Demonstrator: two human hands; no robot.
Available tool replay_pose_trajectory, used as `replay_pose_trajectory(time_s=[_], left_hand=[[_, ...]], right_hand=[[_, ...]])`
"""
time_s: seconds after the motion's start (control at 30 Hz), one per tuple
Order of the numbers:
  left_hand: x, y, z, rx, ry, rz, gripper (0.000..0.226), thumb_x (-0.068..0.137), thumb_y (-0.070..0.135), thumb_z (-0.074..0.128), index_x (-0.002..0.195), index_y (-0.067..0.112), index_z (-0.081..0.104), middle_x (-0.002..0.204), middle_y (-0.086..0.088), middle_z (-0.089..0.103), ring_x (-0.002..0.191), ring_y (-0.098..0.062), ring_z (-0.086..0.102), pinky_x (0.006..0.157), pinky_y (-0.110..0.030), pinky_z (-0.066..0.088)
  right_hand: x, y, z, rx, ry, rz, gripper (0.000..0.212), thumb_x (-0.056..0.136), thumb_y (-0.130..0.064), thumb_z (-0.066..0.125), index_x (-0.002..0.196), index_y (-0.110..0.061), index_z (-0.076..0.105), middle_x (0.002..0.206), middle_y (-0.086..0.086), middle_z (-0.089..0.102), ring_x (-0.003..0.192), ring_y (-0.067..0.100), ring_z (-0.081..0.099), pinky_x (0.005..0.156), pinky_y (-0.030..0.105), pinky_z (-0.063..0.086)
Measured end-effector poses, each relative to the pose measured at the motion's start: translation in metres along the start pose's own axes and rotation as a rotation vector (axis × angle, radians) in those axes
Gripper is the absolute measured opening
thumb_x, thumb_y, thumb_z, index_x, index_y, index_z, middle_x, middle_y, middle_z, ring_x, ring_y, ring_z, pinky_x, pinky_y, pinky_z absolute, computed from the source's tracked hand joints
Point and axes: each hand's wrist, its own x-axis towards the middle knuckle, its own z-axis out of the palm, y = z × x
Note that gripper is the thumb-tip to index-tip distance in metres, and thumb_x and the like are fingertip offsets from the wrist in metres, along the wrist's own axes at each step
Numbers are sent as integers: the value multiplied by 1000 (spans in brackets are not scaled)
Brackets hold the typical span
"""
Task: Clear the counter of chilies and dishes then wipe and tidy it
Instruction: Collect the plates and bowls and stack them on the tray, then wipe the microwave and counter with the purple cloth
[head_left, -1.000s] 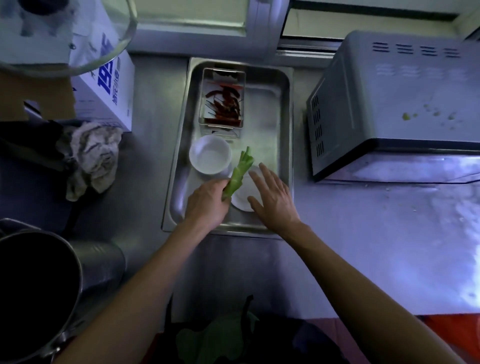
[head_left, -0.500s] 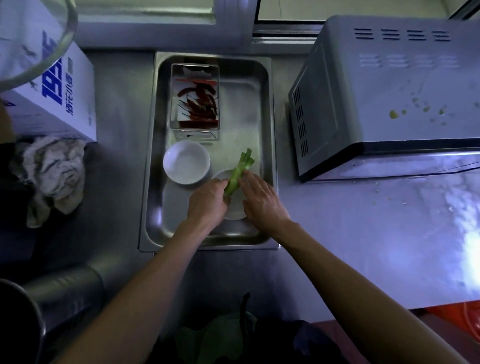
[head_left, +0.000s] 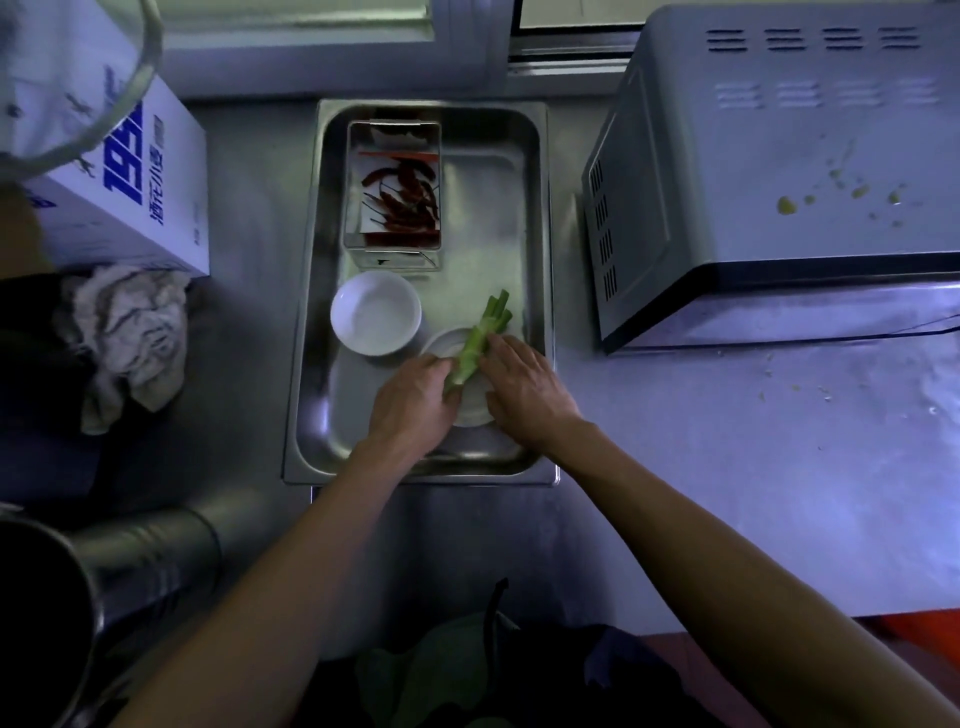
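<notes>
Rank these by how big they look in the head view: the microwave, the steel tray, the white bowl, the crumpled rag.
1. Microwave, largest, though cut off by the frame.
2. Steel tray.
3. Crumpled rag, a little bigger than the bowl in the image.
4. White bowl, smallest; it sits inside the tray.

The tray (head_left: 306, 332) is brushed metal with a soft sheen, as are the counter (head_left: 249, 364) around it and the pot (head_left: 104, 566) at the near left, while the small square tin (head_left: 393, 254) inside the tray has mirror-bright walls. The two white dishes (head_left: 375, 312) look like smooth glazed ceramic, the dried red chilies (head_left: 402, 202) are wrinkled and dull, and the green stalks (head_left: 480, 338) look waxy. The rag (head_left: 130, 332) is crumpled, matt cloth, the box (head_left: 130, 208) is printed card, and the microwave (head_left: 779, 156) has a matt grey metal shell spotted with crumbs.
</notes>
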Motion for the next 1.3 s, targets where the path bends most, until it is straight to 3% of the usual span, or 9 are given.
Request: replay_pose_trajectory(time_s=[0.27,0.37,0.53,0.63,0.77,1.07,1.3], left_hand=[[-46,-6,-24,99,-55,-5,35,91,36,59,124,23,62,119,-3,64,112,-29,59,85,-44,54],[-62,-4,-30,101,-51,49,36,91,38,58,124,23,62,121,-4,64,114,-29,59,86,-42,53],[-91,3,-34,100,-48,168,37,92,35,56,126,22,58,127,-4,62,115,-29,57,89,-45,51],[-105,10,-34,105,-69,230,47,93,35,56,137,23,50,139,-3,55,124,-29,51,95,-46,47],[-116,26,-30,132,-76,333,49,94,38,57,140,23,50,140,-3,56,126,-28,51,97,-44,48],[-130,113,6,197,-177,572,55,94,40,56,146,22,47,149,-2,49,136,-23,44,109,-38,38],[-142,213,55,276,-252,718,55,97,44,52,147,22,44,151,0,46,136,-22,43,109,-34,36]], right_hand=[[-36,-27,-19,6,89,17,53,91,-15,59,142,-9,49,156,18,35,145,35,31,119,46,29],[-61,-38,-21,31,118,98,51,93,-20,57,143,-11,48,158,16,33,145,34,30,117,46,30],[-117,-58,-21,129,206,261,45,92,-21,62,135,-8,57,145,17,47,133,37,43,109,46,39],[-149,-64,-20,117,215,360,48,96,-30,58,141,-16,51,153,11,40,141,32,36,113,43,34],[-191,-66,-21,111,273,467,51,99,-38,54,146,-21,44,158,9,35,146,29,30,116,43,28],[-297,-36,-17,193,360,740,55,100,-42,51,151,-24,39,162,6,28,149,27,24,119,45,25],[-388,10,-9,256,415,910,56,99,-42,53,150,-24,40,161,5,31,148,26,27,118,46,28]])
